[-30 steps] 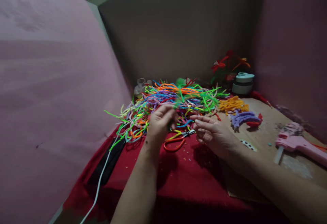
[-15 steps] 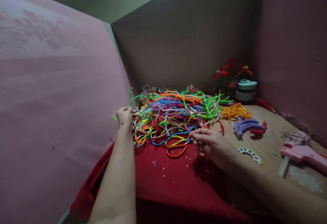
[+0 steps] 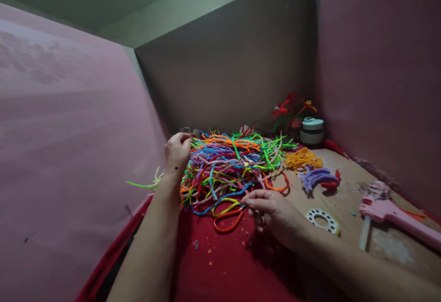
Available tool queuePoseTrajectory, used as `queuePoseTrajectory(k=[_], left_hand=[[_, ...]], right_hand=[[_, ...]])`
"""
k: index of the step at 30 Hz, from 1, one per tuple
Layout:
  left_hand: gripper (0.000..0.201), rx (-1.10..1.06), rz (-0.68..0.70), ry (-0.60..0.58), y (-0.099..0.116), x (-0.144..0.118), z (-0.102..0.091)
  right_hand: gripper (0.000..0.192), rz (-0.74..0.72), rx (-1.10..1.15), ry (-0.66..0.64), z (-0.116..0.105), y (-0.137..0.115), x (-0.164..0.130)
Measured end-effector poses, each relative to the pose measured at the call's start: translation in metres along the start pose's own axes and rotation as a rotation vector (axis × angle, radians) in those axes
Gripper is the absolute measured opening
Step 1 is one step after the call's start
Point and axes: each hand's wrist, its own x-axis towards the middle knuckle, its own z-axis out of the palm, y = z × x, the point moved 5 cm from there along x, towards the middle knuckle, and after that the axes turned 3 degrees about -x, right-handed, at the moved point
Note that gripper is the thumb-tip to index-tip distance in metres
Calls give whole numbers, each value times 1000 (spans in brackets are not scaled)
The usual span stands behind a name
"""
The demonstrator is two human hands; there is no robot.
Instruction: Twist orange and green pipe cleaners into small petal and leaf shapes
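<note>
A heap of multicoloured pipe cleaners (image 3: 223, 164) lies across the far part of the red cloth. My left hand (image 3: 178, 152) is at its left end, fingers bent together; what they pinch, if anything, is hidden. Green strands stick out to the left behind that wrist. Scissors (image 3: 228, 221) with one yellow and one red-orange handle lie at the near edge of the heap. Closed in a pinch, my right hand (image 3: 272, 212) has its fingertips right by the scissors' pivot and covers the blades. Whether it grips the scissors or a small thing I cannot tell.
On the brown board at right are orange pipe cleaners (image 3: 303, 158), purple ones (image 3: 317, 178), a white ring with holes (image 3: 323, 221) and a pink glue gun (image 3: 389, 210). Behind stand a lidded container (image 3: 312, 131) and red flowers (image 3: 282, 108). A pink wall (image 3: 69, 155) closes the left side.
My left hand has shifted to the heap's upper left, and the green loop that rose above it no longer shows there. My right hand stays by the scissors. The camera view has turned slightly.
</note>
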Motion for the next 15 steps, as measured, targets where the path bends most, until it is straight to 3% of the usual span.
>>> queuePoseTrajectory(k=[1, 2, 5, 9, 12, 15], left_hand=[[33, -35, 48, -52, 18, 3, 9], [34, -92, 112, -184, 37, 4, 23], [20, -107, 168, -328, 74, 6, 63], [13, -95, 149, -389, 88, 5, 104], [7, -129, 99, -379, 80, 6, 109], [10, -191, 45, -304, 70, 8, 92]], right_hand=[[13, 1, 2, -3, 0, 0, 0], [14, 1, 2, -5, 0, 0, 0], [16, -1, -5, 0, 0, -1, 0], [17, -14, 3, 33, -1, -4, 1], [16, -24, 24, 45, -2, -5, 3], [14, -21, 32, 42, -2, -5, 3]])
